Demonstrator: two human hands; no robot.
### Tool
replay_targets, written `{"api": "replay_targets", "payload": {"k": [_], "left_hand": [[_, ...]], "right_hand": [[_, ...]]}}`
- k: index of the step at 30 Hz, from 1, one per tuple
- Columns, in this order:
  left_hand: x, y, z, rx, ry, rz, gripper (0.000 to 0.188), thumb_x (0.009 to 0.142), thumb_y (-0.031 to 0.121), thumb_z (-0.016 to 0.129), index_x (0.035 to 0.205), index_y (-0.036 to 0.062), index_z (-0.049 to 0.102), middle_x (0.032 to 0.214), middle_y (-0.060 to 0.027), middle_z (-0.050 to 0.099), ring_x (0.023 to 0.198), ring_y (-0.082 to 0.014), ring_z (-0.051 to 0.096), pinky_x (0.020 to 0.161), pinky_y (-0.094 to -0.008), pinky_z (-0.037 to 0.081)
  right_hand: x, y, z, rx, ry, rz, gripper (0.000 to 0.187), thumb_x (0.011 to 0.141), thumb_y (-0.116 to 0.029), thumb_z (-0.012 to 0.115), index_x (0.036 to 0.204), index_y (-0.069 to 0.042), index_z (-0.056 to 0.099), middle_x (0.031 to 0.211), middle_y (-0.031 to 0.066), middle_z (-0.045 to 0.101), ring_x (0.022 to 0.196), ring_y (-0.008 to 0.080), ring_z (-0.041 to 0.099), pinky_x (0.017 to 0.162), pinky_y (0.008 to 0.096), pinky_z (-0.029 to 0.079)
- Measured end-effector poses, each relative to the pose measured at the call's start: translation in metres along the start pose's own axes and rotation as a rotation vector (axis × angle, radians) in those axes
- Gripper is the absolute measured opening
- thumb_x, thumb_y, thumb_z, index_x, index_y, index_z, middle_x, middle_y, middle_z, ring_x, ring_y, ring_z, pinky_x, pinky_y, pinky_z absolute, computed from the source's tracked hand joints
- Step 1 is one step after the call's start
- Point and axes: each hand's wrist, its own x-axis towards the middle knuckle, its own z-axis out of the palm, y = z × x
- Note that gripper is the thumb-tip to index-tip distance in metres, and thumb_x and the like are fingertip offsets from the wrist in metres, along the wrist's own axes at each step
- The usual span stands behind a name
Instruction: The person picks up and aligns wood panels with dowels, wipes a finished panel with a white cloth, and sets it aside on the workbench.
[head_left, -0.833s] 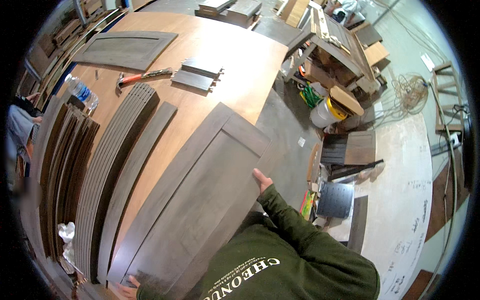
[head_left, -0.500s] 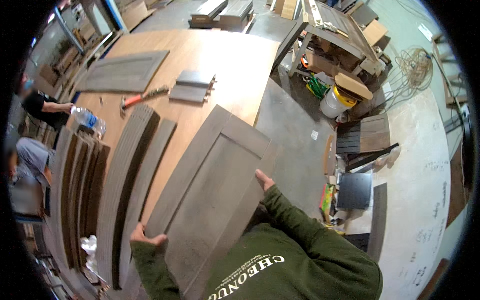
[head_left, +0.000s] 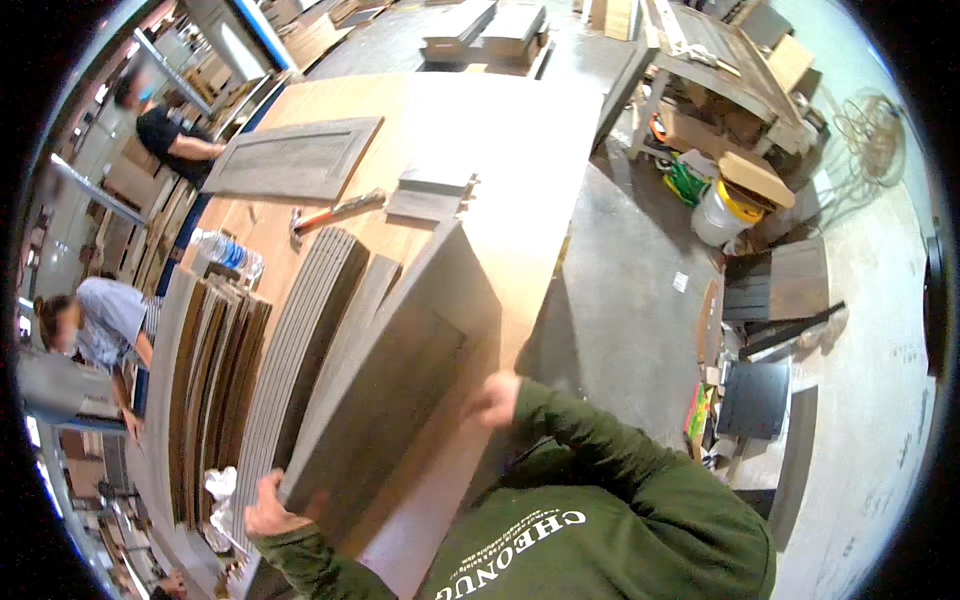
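A grey-brown wooden cabinet door [head_left: 385, 385] with a recessed panel stands tilted at the near part of the worktable, its shaded face turned toward the right. My left hand [head_left: 272, 508] is closed around its near left edge. Smeared by motion, my right hand [head_left: 495, 400] is beside the door's right side; whether its fingers touch the wood cannot be made out. Left of the door lie a single grey board [head_left: 345, 325] and a stack of grey boards [head_left: 300, 350]. Farther left, several more boards [head_left: 205, 380] stand packed together.
On the wooden worktable [head_left: 500, 130] lie another cabinet door [head_left: 295, 160], a hammer [head_left: 335, 212], small grey pieces [head_left: 430, 193] and a water bottle [head_left: 228, 253]. Two people work along the left side. A white bucket [head_left: 722, 212] stands on the floor at right.
The door has gone from lying nearly flat to steeply tilted. My right hand has shifted down and left. My view has swung, so the surroundings appear farther right.
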Motion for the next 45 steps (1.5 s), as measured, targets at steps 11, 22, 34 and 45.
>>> {"api": "replay_targets", "payload": {"k": [11, 22, 34, 45], "left_hand": [[0.015, 0.012, -0.016, -0.237, -0.106, 0.119, 0.061, 0.045, 0.042, 0.081, 0.093, 0.0102, 0.06, 0.064, -0.0086, 0.06, 0.058, -0.0274, 0.059, 0.054, -0.0365, 0.045], [0.06, 0.106, 0.007, -0.141, 0.13, 0.268, 0.054, 0.057, 0.053, 0.071, 0.084, 0.0087, 0.055, 0.051, -0.0052, 0.046, 0.048, -0.0245, 0.049, 0.051, -0.0329, 0.035], [0.07, 0.084, -0.105, -0.444, 0.011, 0.313, 0.047, 0.072, 0.033, 0.07, 0.101, -0.0001, 0.056, 0.084, -0.0115, 0.064, 0.071, -0.0268, 0.062, 0.069, -0.0332, 0.045], [0.082, 0.122, -0.029, -0.16, -0.078, 0.326, 0.061, 0.057, 0.056, 0.07, 0.094, 0.0102, 0.056, 0.06, -0.0116, 0.057, 0.05, -0.03, 0.054, 0.048, -0.039, 0.041]], "right_hand": [[0.042, 0.007, -0.09, 0.746, 0.65, -0.118, 0.059, 0.068, -0.032, 0.075, 0.112, 0.0, 0.051, 0.101, 0.0089, 0.06, 0.093, 0.0151, 0.055, 0.081, 0.03, 0.046], [0.027, -0.025, -0.104, 0.253, 0.719, -0.281, 0.072, 0.067, -0.033, 0.07, 0.123, 0.0, 0.038, 0.12, 0.0118, 0.046, 0.118, 0.0222, 0.039, 0.101, 0.0365, 0.028], [0.031, -0.114, -0.101, 0.376, 0.51, -0.417, 0.068, 0.065, -0.024, 0.076, 0.119, -0.004, 0.041, 0.113, 0.0097, 0.051, 0.108, 0.0212, 0.047, 0.093, 0.0368, 0.036], [0.063, -0.01, -0.059, 0.496, 0.608, -0.132, 0.064, 0.055, -0.031, 0.082, 0.102, -0.002, 0.051, 0.091, 0.0106, 0.059, 0.088, 0.0224, 0.057, 0.077, 0.0315, 0.047]]}}
